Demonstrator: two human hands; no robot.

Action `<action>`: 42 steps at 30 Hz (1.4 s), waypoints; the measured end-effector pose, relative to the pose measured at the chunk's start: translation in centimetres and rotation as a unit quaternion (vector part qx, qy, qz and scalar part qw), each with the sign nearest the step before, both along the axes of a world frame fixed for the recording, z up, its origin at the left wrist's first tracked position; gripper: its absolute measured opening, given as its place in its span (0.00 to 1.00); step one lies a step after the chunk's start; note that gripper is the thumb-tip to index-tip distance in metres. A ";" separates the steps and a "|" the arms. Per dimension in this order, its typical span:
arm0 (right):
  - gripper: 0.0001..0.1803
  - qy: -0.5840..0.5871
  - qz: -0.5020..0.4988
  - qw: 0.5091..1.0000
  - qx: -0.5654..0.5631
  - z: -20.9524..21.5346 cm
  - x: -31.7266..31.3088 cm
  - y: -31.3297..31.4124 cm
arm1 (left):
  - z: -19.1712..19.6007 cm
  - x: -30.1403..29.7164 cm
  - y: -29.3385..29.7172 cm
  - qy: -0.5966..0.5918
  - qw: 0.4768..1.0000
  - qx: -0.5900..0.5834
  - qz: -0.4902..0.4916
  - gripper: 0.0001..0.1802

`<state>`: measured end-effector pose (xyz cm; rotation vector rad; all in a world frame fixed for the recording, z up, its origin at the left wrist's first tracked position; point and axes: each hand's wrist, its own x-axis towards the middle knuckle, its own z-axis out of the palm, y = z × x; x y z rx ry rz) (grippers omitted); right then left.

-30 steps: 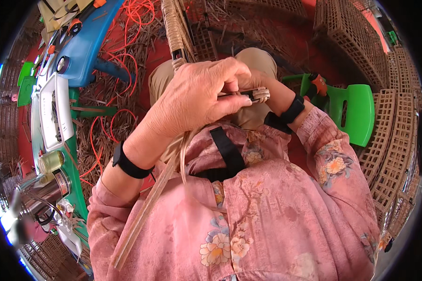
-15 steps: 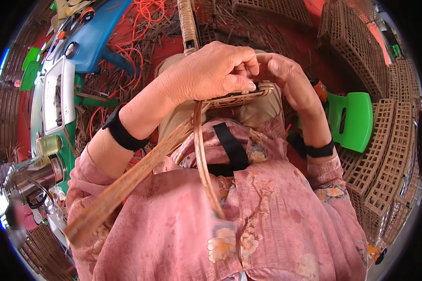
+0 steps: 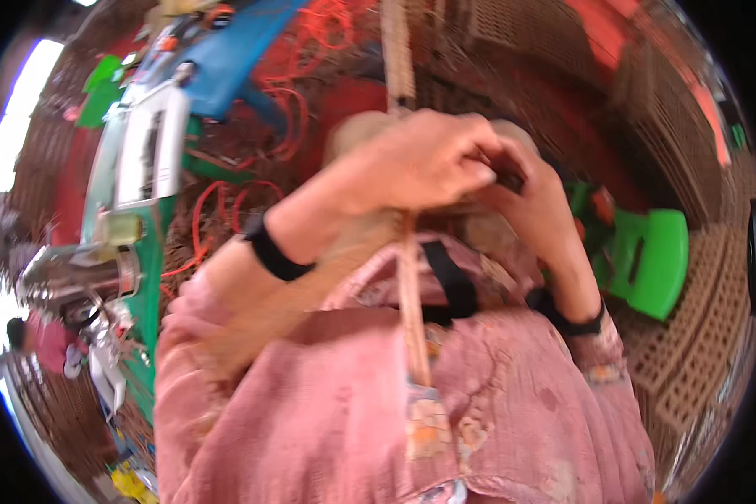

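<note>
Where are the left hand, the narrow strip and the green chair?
Left hand (image 3: 420, 164), head view: back of the hand.
Narrow strip (image 3: 411, 294), head view: middle of visible length.
Green chair (image 3: 666, 262), head view: slotted panel.

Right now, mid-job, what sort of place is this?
Probably a weaving workshop, though the picture is blurred. Brown lattice pieces are stacked on the right, a long tan strip runs down mid-view, and a white tray sits on the left.
</note>
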<state>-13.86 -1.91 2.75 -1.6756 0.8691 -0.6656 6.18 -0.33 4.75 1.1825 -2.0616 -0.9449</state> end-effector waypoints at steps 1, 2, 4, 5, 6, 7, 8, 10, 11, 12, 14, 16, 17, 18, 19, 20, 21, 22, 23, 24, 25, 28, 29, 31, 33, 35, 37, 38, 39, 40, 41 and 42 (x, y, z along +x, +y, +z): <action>0.21 0.052 -0.003 0.997 -0.057 0.5 0.5 0.2 | 1.3 0.2 0.6 -0.042 0.998 -0.036 0.014 0.14; 0.26 0.082 0.002 0.995 -0.064 0.5 0.3 0.2 | -0.2 -0.2 0.1 0.013 0.997 -0.070 -0.021 0.17; 0.23 0.041 0.006 0.997 -0.071 -1.1 -0.4 -0.2 | 1.6 -0.6 0.8 -0.015 1.000 0.024 0.009 0.18; 0.22 0.033 -0.003 0.999 -0.006 -0.6 -0.4 -0.1 | -0.7 -1.4 0.2 -0.015 0.997 -0.069 0.033 0.17; 0.23 -0.020 0.011 1.000 0.005 -0.5 -0.4 0.1 | -1.0 -1.8 -0.1 0.027 0.997 -0.072 0.014 0.17; 0.23 0.019 0.031 0.997 -0.066 -1.7 -1.4 -0.7 | -1.3 -2.3 0.2 0.069 0.994 -0.081 0.029 0.15; 0.23 0.014 0.050 0.996 -0.075 -2.1 -1.4 -0.9 | -2.1 -2.5 0.2 0.080 0.992 -0.086 0.043 0.15; 0.23 0.007 0.070 0.994 -0.086 -2.8 -2.0 -1.3 | -2.8 -2.2 0.7 0.114 0.988 -0.085 0.063 0.13; 0.24 -0.006 0.069 0.998 -0.009 -3.1 -2.3 -1.5 | -2.9 -1.8 1.0 0.132 0.985 -0.080 0.082 0.13; 0.24 -0.018 0.088 0.993 0.079 -3.7 -1.9 -2.1 | -3.6 -0.5 2.4 0.204 0.967 -0.074 0.135 0.10; 0.24 0.011 0.135 0.984 0.117 -1.2 -1.7 -2.4 | -3.5 2.1 6.4 0.291 0.879 -0.204 0.317 0.07; 0.24 0.030 0.179 0.974 0.139 -0.1 -2.1 -3.3 | -5.0 5.6 12.6 0.215 0.865 -0.035 0.451 0.09; 0.24 0.026 0.178 0.973 0.144 -0.5 -2.5 -3.9 | -7.9 7.4 16.5 0.051 0.889 -0.020 0.454 0.11; 0.23 0.038 0.180 0.968 0.171 -1.3 -2.8 -4.4 | -10.0 7.6 21.0 -0.094 0.868 0.057 0.483 0.15; 0.23 0.049 0.181 0.962 0.198 -1.8 -2.8 -5.0 | -10.8 7.5 25.3 -0.168 0.822 0.288 0.462 0.19; 0.21 0.037 0.187 0.965 0.179 -1.2 -2.2 -4.7 | -11.1 7.1 28.4 -0.223 0.760 0.487 0.368 0.22; 0.21 0.034 0.188 0.964 0.185 -1.2 -1.9 -4.9 | -9.7 5.5 31.3 -0.204 0.759 0.544 0.293 0.25; 0.21 0.046 0.199 0.960 0.193 -1.2 -1.9 -5.2 | -8.7 3.1 34.7 0.122 0.606 0.626 0.475 0.28; 0.20 0.061 0.214 0.955 0.198 -0.9 -1.9 -5.1 | -8.8 2.9 35.2 0.125 0.600 0.628 0.479 0.28; 0.19 0.071 0.200 0.950 0.231 -0.4 -1.9 -5.0 | -9.0 1.7 36.8 0.138 0.593 0.632 0.479 0.28; 0.19 0.073 0.204 0.947 0.237 0.0 -1.7 -4.9 | -9.3 1.1 37.7 0.151 0.586 0.634 0.480 0.28; 0.19 0.097 0.221 0.953 0.186 0.4 -1.1 -4.9 | -9.6 0.8 39.4 0.192 0.572 0.638 0.479 0.28; 0.19 0.100 0.221 0.952 0.188 0.5 -0.9 -4.9 | -9.7 0.6 39.9 0.205 0.569 0.638 0.477 0.28; 0.20 0.109 0.208 0.946 0.224 1.1 -0.4 -4.6 | -9.7 0.8 40.6 0.231 0.562 0.637 0.474 0.28; 0.20 0.110 0.208 0.942 0.239 2.3 0.2 -4.2 | -9.9 0.5 41.9 0.254 0.557 0.634 0.473 0.28; 0.21 0.107 0.204 0.940 0.253 2.5 0.3 -4.3 | -9.7 0.4 43.5 0.273 0.555 0.630 0.469 0.28; 0.22 0.113 0.201 0.935 0.269 2.3 -0.1 -4.3 | -9.9 -0.4 44.6 0.292 0.550 0.628 0.467 0.28; 0.22 0.089 0.199 0.936 0.275 1.7 -0.4 -4.4 | -9.6 -0.6 45.3 0.302 0.547 0.626 0.467 0.28; 0.22 0.088 0.202 0.935 0.278 1.8 -0.3 -4.4 | -9.5 -0.8 45.7 0.312 0.542 0.624 0.469 0.28; 0.22 0.073 0.192 0.929 0.307 2.0 -0.2 -4.2 | -9.7 -1.5 46.1 0.322 0.536 0.622 0.471 0.28; 0.22 0.059 0.182 0.922 0.336 2.1 -0.1 -4.2 | -9.6 -2.3 47.0 0.332 0.531 0.620 0.473 0.28; 0.21 0.053 0.180 0.915 0.358 1.8 -0.5 -4.2 | -9.2 -3.1 48.5 0.343 0.527 0.617 0.474 0.28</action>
